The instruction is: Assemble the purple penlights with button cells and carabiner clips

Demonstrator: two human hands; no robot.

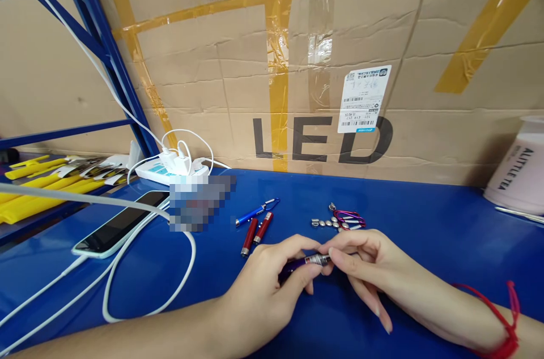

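A dark purple metal tube [293, 266] with a silver end is wrapped in the fingers of my left hand [272, 285]. At its silver end, the thumb and forefinger of my right hand [365, 263] pinch the tip, while the other fingers hang free. Two red tubes [256, 234] lie just beyond my left hand, beside a blue tube [250, 215] with a small clip loop. Past my right hand are a small pile of silver round pieces [329, 223] and red and purple carabiner clips [351, 217]. The tube's tip is partly hidden by fingers.
A phone [123, 223] and white cables [193, 268] lie left, near a power strip [148, 171]. A large cardboard box [238, 87] stands behind the blue table [425, 223]. At the right edge stands a pink cup [516, 169]; yellow items [55, 189] lie far left.
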